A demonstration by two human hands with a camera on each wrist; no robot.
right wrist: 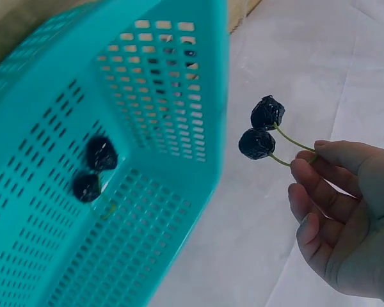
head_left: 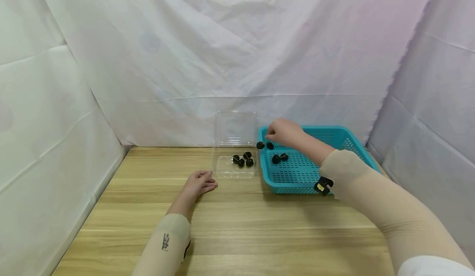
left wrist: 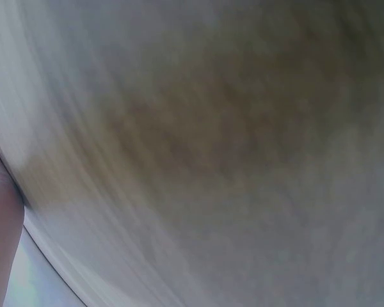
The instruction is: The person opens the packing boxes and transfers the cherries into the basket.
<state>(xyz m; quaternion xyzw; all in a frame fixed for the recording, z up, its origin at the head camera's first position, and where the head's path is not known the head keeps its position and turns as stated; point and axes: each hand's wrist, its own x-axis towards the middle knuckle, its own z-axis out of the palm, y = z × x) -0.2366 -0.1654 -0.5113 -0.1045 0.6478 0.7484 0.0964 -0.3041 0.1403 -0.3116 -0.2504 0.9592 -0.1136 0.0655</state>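
By their green stems, my right hand (head_left: 285,131) pinches a pair of dark cherries (right wrist: 257,143) between thumb and fingertips. The pair hangs at the left rim of a turquoise plastic basket (head_left: 293,185). Another joined pair of cherries (right wrist: 101,154) lies on the basket floor. To the left stands a clear plastic clamshell box (head_left: 224,169), its lid raised at the back, with several dark cherries (head_left: 249,162) inside. My left hand (head_left: 198,184) rests on the table near the box's front left corner, fingers loosely extended and holding nothing. The left wrist view is mostly blurred.
The wooden table (head_left: 237,226) runs up to a white cloth backdrop (head_left: 185,53) behind the box and basket. More white cloth hangs on both sides. A small black device (head_left: 323,186) is strapped under the right wrist.
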